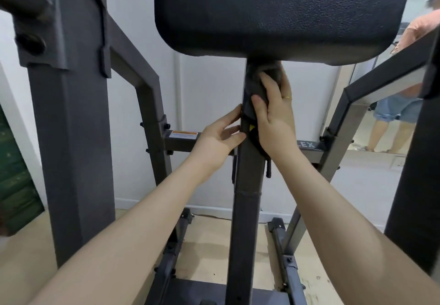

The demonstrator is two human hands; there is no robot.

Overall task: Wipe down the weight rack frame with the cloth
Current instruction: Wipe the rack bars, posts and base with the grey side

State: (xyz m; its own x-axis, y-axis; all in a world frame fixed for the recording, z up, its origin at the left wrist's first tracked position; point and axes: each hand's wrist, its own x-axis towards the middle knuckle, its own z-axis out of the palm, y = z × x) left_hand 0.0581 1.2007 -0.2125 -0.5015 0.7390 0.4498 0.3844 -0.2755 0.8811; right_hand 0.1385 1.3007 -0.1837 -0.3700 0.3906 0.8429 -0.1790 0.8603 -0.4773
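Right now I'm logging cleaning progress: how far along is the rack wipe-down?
Nothing shows as finished; a wiped frame looks no different here. In hand: the right hand presses the dark cloth against the centre post just under the pad, while the left hand steadies the post. Probably left: the lower post, crossbar, and left upright.

The right hand (273, 119) is pressing a dark cloth (256, 90) against the centre post (247, 185). The left hand (216, 143) is touching the post's left side

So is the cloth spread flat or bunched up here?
Bunched. The dark cloth is wrapped around the central post just under the pad, pressed there by the right hand.
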